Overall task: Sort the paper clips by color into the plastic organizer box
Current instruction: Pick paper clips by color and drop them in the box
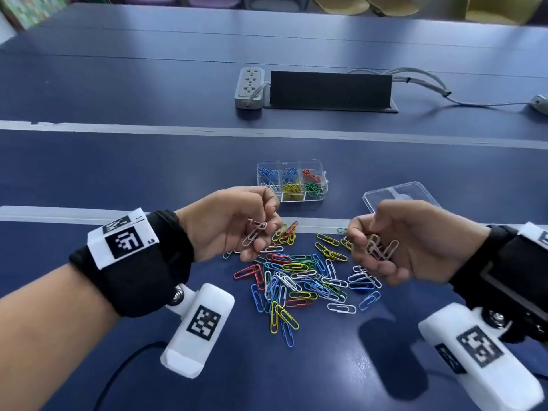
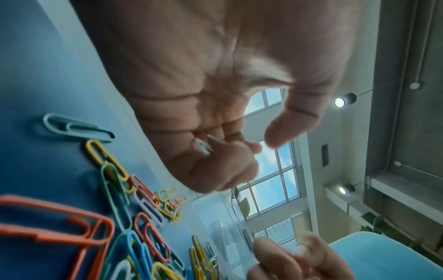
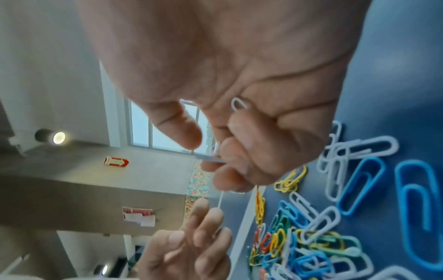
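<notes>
A clear plastic organizer box [image 1: 292, 180] stands open on the blue table, with blue, red, yellow and green clips in separate compartments. In front of it lies a mixed pile of colored paper clips [image 1: 302, 277]. My left hand [image 1: 268, 225] hovers over the pile's left edge, its curled fingers pinching a couple of white clips [image 1: 255, 232], also seen as a white clip [image 2: 202, 148] in the left wrist view. My right hand [image 1: 369, 241] hovers over the pile's right edge and grips several white clips [image 1: 382, 249]; one white clip [image 3: 238, 103] lies against its palm.
The box's clear lid [image 1: 400, 197] lies flat to the right, behind my right hand. Farther back sit a grey power strip [image 1: 250, 87], a raised black cable flap [image 1: 330, 90] and grey cables [image 1: 430, 81]. A pale seam [image 1: 207, 132] crosses the table.
</notes>
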`<state>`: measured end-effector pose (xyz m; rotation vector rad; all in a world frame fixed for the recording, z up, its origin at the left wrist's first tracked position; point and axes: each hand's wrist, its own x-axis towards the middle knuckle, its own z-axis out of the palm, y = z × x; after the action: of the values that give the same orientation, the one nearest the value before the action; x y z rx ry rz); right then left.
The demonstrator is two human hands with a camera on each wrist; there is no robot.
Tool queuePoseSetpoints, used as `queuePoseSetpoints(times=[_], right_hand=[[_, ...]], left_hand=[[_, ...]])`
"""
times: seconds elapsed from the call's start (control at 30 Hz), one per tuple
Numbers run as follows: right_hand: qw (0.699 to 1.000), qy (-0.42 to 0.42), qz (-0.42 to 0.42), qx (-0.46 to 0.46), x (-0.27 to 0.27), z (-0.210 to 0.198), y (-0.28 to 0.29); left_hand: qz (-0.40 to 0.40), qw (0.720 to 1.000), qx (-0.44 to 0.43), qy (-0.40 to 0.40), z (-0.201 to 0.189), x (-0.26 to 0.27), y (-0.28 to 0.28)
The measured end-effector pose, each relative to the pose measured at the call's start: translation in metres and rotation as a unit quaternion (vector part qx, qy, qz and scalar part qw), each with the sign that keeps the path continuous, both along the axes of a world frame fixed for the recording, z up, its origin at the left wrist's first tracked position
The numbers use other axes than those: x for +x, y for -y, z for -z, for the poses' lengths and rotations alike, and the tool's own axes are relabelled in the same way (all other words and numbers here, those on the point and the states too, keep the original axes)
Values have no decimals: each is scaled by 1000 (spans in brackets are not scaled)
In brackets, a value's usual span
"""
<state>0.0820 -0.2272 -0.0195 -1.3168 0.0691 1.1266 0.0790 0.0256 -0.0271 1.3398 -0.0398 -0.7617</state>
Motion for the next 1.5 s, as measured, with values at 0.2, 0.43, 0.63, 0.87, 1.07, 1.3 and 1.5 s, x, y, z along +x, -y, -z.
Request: queuePoseSetpoints(times=[0.2,0.43,0.63,0.87,1.07,1.3,1.5], right_hand=[[990,110,-18,-85,-6,-3,-7],[830,399,-142,-363,-7,-7,-4],[706,476,-241,-467,-17,0,-11],[676,495,-258,-481,-22,1,-14],[816,385,-183,-391,-17,-2,-8],[996,81,42,-25,-9,-2,-2],[974,191,12,-124,-6,-2,-3]], left_hand=[[66,892,361,265,0,6,9],[175,709,570,377,-4,-1,18],[185,672,615,368,-6,1,21],[193,662,616,381,-6,0,19],[184,750,532,346,-7,-2,15],[130,965,219,61,-3,-4,16],[151,969,184,72,-3,-6,23]])
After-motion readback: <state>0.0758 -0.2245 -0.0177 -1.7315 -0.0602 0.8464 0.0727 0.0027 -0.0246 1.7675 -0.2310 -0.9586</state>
